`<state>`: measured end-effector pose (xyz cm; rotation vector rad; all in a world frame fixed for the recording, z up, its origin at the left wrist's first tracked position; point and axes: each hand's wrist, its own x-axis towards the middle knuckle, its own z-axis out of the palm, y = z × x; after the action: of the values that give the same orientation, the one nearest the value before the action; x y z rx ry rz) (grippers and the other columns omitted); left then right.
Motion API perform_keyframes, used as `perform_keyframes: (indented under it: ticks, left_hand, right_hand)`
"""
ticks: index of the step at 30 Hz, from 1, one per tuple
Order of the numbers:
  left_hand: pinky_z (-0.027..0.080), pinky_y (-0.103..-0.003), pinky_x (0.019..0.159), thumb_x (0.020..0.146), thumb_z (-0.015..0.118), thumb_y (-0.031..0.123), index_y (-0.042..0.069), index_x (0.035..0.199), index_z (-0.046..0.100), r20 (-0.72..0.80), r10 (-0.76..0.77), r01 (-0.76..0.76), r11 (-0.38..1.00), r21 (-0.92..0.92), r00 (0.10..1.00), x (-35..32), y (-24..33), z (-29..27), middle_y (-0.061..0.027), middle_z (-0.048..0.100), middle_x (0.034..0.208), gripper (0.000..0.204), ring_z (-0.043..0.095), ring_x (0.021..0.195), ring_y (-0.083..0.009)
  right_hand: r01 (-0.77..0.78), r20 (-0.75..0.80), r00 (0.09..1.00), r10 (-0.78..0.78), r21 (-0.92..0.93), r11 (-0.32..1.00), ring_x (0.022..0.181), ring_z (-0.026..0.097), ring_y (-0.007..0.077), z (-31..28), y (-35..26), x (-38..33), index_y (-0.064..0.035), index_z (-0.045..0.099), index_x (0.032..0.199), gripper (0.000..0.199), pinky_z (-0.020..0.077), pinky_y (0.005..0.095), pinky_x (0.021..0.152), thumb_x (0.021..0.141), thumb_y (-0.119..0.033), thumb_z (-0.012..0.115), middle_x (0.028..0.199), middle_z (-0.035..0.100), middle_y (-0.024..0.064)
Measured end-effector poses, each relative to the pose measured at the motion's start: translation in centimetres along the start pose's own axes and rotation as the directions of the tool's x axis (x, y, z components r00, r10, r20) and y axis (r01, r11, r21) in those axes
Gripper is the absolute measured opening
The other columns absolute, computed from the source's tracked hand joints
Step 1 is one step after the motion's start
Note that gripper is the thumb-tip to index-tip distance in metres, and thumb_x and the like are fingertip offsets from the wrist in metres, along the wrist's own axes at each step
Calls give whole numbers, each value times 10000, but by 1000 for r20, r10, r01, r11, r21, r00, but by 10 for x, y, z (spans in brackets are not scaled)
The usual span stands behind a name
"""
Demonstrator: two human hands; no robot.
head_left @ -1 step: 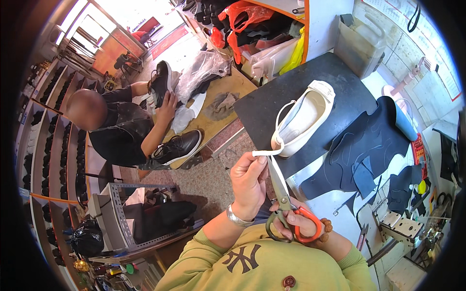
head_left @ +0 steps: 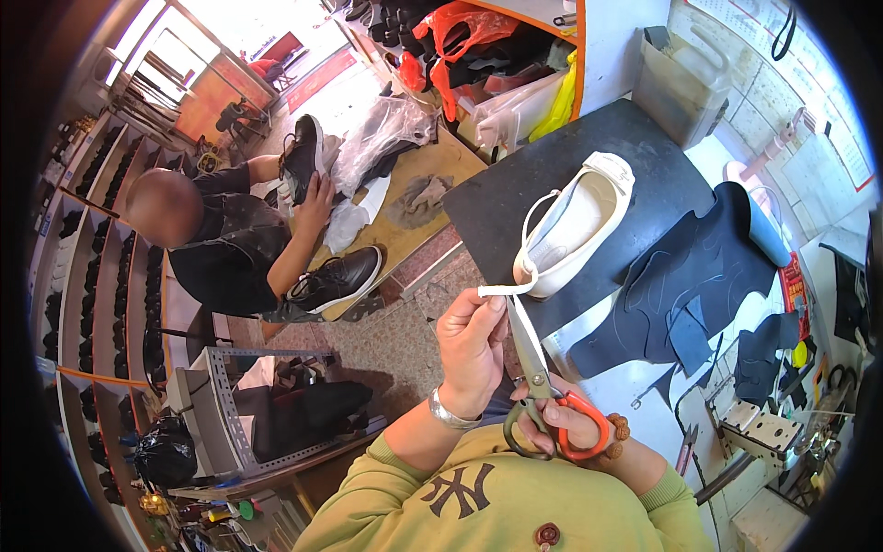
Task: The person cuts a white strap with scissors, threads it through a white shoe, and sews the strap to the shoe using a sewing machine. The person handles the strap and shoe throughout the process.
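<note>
A white shoe (head_left: 572, 228) rests on the black mat, its toe toward the far side, with a thin strap (head_left: 501, 290) reaching from its heel end toward me. Thumb and fingers of my left hand (head_left: 472, 354) pinch the strap near its loose end. My right hand (head_left: 579, 425) grips a pair of scissors (head_left: 528, 350) with one red and one dark handle loop. The scissors point away from me, and their tips touch or nearly touch the strap beside my left fingertips. The blades look almost together.
The black mat (head_left: 501, 189) covers a work surface, with dark cut sheets (head_left: 644, 313) at its right. Farther right stands a metal machine part (head_left: 759, 431). At the left, another person (head_left: 230, 244) holds a dark shoe (head_left: 302, 161) over a low table (head_left: 451, 170).
</note>
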<state>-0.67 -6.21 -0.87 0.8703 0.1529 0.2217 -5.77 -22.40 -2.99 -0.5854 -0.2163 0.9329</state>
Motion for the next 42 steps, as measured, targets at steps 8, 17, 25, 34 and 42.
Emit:
perform_keyframes:
  ticks: [8,17,25,34,42]
  left_hand:
    - [311,-175,501,906,569,49,29,907,623,-13,37,-36,998,54,999,-2,-2,1,24,558,750,58,395,551,-25]
    - [382,-178,577,837,593,-75,30,958,616,122,251,-279,873,400,960,9,12,-1,-35,573,988,162,474,699,-33]
    - [372,-211,493,734,630,-81,24,882,601,484,416,-629,369,684,770,21,31,-11,-54,577,818,184,472,569,-77]
    - [374,-225,477,756,613,-78,5,880,597,486,412,-630,387,673,771,18,22,-13,-66,577,780,150,480,544,-97]
    - [395,-238,493,841,614,-23,-7,940,573,574,453,-723,297,624,682,18,16,-19,-73,580,781,108,508,560,-107]
  right_hand:
    - [5,-6,1000,-5,-31,1000,531,445,93,0,-1,3,-35,432,1245,388,368,225,499,956,-277,525,728,541,74]
    - [9,-109,993,-44,-303,953,535,443,72,-1,-7,6,-6,429,1210,361,348,204,496,951,-229,546,715,510,30]
    - [-13,-146,988,-47,-386,923,541,439,59,4,-4,8,-8,437,1214,337,354,198,501,940,-156,564,742,520,28]
    - [43,-109,992,-63,-179,983,525,436,80,5,3,2,2,454,1200,342,346,219,501,936,-184,566,692,519,33]
    - [-10,-32,999,6,-111,994,521,432,89,-6,-5,-4,-11,453,1212,389,338,229,480,940,-264,573,679,506,47]
